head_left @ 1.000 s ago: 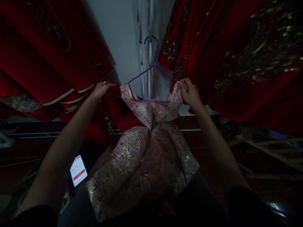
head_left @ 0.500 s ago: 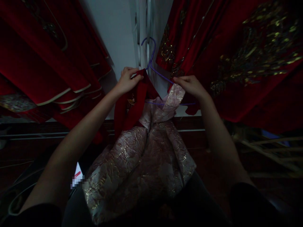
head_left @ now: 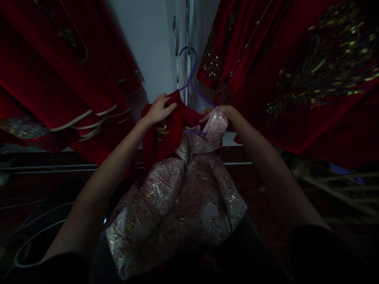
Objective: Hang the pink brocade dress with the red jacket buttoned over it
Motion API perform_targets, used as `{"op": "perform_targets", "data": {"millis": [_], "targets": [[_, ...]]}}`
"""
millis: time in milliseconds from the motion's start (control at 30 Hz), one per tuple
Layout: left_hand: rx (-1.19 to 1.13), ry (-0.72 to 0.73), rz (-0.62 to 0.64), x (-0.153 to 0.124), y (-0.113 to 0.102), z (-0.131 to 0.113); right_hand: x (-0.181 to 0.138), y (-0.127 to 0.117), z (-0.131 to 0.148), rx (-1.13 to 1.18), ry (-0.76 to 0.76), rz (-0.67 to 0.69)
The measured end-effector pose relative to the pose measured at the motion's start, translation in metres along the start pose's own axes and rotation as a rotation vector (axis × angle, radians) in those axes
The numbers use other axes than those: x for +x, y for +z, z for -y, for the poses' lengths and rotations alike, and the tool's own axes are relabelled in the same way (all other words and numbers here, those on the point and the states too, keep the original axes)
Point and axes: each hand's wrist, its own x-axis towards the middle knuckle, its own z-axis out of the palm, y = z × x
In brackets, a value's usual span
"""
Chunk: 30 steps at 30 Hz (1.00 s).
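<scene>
A purple hanger [head_left: 194, 71] hangs by its hook from a pale metal upright. On its left side a red garment [head_left: 170, 134] with a gold beaded ornament covers the hanger arm. My left hand [head_left: 160, 109] is closed on this red cloth at the shoulder, thumb towards the neck. A pale pink brocade dress [head_left: 204, 185] with gold threads hangs down over my lap. Its right shoulder strap lies across my right hand [head_left: 226, 111], whose fingertips show inside the neckline, pinched at the red garment's edge; the strap hides part of the fingers.
Red garments [head_left: 59, 79] with pale piping hang at the left. More red clothing [head_left: 308, 110] with gold sequins hangs at the right. Behind the hanger is a pale wall [head_left: 148, 47]. Wooden slats [head_left: 340, 189] stand low at the right, and a pale loop [head_left: 20, 252] lies lower left.
My right hand has shifted left from the outside of the strap to beneath it, reaching the red cloth. My left hand has slid slightly down, and the red cloth has spread out.
</scene>
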Motion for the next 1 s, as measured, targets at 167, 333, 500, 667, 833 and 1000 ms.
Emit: {"op": "perform_targets", "data": {"millis": [167, 333, 500, 667, 833, 1000], "targets": [[-0.003, 0.007, -0.059, -0.001, 0.003, -0.003, -0.018, -0.007, 0.011, -0.205, -0.161, -0.596], [-0.04, 0.007, -0.078, -0.001, 0.003, -0.006, -0.064, -0.008, 0.011, -0.53, -0.359, -1.011], [-0.031, 0.014, -0.075, -0.005, 0.008, -0.008, -0.099, -0.02, -0.021, -0.635, -0.258, -1.116], [0.087, 0.021, -0.115, -0.018, 0.015, -0.013, -0.13, -0.018, -0.035, -0.717, -0.166, -1.197], [0.141, -0.006, -0.159, -0.027, 0.025, -0.024, -0.147, 0.011, -0.029, -0.642, -0.221, -1.061], [0.162, -0.023, -0.189, -0.031, 0.032, -0.033, -0.112, 0.045, -0.012, -0.273, -0.338, -0.877]]}}
